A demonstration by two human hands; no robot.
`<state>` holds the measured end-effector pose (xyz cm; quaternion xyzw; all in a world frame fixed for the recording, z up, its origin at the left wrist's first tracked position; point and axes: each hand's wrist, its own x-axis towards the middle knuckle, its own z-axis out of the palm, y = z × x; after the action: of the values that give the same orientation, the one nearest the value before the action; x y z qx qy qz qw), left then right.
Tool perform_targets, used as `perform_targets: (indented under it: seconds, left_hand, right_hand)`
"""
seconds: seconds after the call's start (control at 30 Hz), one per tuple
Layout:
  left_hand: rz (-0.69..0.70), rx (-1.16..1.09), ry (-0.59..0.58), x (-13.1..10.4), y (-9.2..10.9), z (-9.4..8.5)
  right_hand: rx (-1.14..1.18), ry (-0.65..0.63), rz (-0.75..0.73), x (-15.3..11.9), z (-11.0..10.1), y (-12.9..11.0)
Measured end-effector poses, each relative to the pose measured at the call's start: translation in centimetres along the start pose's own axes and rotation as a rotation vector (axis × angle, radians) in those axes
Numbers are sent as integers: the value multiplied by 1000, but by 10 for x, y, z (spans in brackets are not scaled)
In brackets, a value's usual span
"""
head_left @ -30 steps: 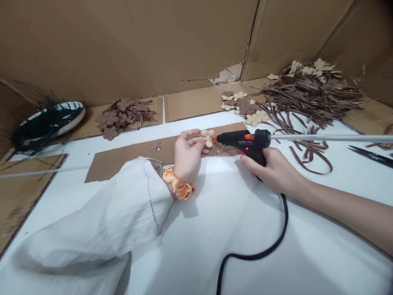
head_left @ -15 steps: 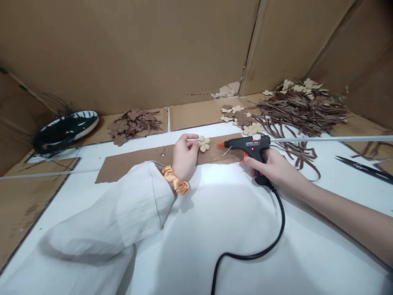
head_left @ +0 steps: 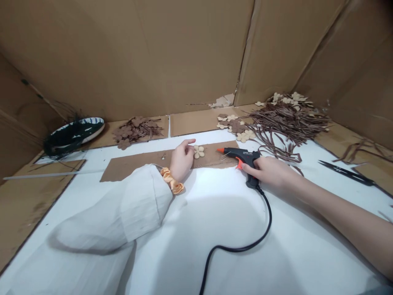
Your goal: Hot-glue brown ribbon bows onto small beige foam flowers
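A cream five-petal flower [head_left: 199, 151] is over the long brown cardboard strip [head_left: 138, 162], at the fingertips of my left hand [head_left: 181, 159]. The left thumb and fingers are bent together at the flower's left edge, with the index finger stretched out above. My right hand [head_left: 270, 172] is wrapped round the handle of a black and orange glue gun [head_left: 242, 155]. Its orange nozzle points left toward the flower, a short gap away, and its wire stand is over the strip's right part.
Brown flowers [head_left: 132, 130] lie at the back left, beside a bowl [head_left: 97, 122] of dark green strands. Cream and brown flowers [head_left: 236, 126] and brown strips [head_left: 285, 119] lie back right. Black tweezers [head_left: 346, 172] rest far right. The gun's cord [head_left: 239, 248] curves toward me.
The view has shifted slightly. The clear glue stick seen behind the gun before no longer shows there. My hands keep nearly the same places, with the gun still held near the flower.
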<state>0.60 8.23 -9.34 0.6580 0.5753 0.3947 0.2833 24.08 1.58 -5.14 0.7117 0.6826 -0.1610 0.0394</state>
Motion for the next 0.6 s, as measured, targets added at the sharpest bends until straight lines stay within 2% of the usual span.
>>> perform_targets:
  seconds: [0.2,0.3,0.37,0.53,0.6]
  left_hand:
    - [62,123,-66,-2,-3,-3]
    - [87,184,-71,-1,-5,-4]
    - [90,201,-82,1,-6,-4]
    - [87,182,-108,6,-10,-3]
    - [89,153,-106,7,-12,-2]
  right_hand:
    - [-25,7,-5,0,1,-2]
    - [-50,25,-11,0,-7,3]
    - [-59,82,-11,-1,-18,11]
    - [-118,301,138,11,-47,43]
    - [-143,262,159,26,-53,57]
